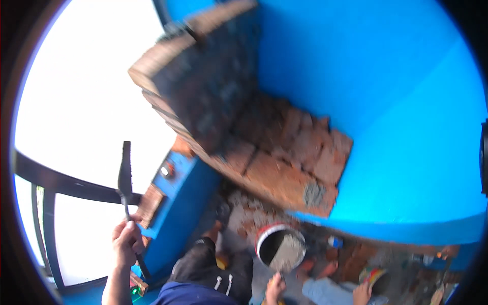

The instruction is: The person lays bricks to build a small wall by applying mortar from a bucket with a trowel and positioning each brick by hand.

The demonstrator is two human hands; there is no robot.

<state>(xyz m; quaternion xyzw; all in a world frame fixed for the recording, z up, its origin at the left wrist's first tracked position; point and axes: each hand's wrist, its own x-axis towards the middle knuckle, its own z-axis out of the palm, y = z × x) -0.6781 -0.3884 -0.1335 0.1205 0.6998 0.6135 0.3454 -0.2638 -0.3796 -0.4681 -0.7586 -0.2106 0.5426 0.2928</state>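
Note:
My left hand is raised and closed around the handle of a tool with a long, narrow dark blade. The blade points upward and one edge looks jagged. Low in the view, my right hand is closed on a trowel loaded with grey mortar. That trowel is over the mouth of a red-and-white bucket. Ahead stands stepped brickwork, with a dab of mortar at its near right corner. A taller brick part rises behind, blurred.
A blue wall curves behind the bricks. Loose bricks lie on a blue ledge beside a bright window. At lower right, another person's hand touches a small colourful container. Rubble covers part of the floor.

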